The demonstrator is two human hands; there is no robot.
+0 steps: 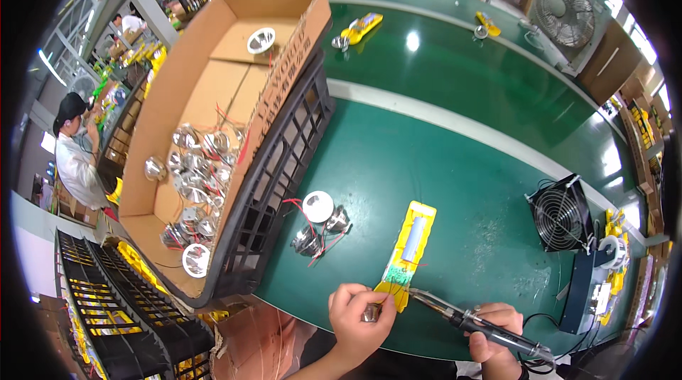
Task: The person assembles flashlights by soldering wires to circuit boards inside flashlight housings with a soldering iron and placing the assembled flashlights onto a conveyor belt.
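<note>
My right hand (pixel 497 330) is closed round the dark handle of a soldering iron (pixel 462 319). Its metal tip reaches left to a small green circuit board (pixel 398 275) in a yellow flashlight housing (pixel 423 211). A blue-grey cylindrical battery (pixel 413 239) lies lengthwise in that housing. At the housing's near end, my left hand (pixel 359 319) is closed, thumb and fingers pinched, on a silver lamp reflector (pixel 370 312). Fingers partly cover the reflector and the wire ends. Left of the housing, silver reflectors (pixel 307 241) with red wires and a white-rimmed one (pixel 317 207) rest on the green table.
A cardboard box (pixel 153 188) on a black plastic crate (pixel 284 167) holds several wired reflectors. A small black fan (pixel 561 215) stands beside a dark blue box (pixel 584 291) at right. Yellow housings (pixel 364 27) lie on the green conveyor (pixel 440 60). A person (pixel 78 156) works far left.
</note>
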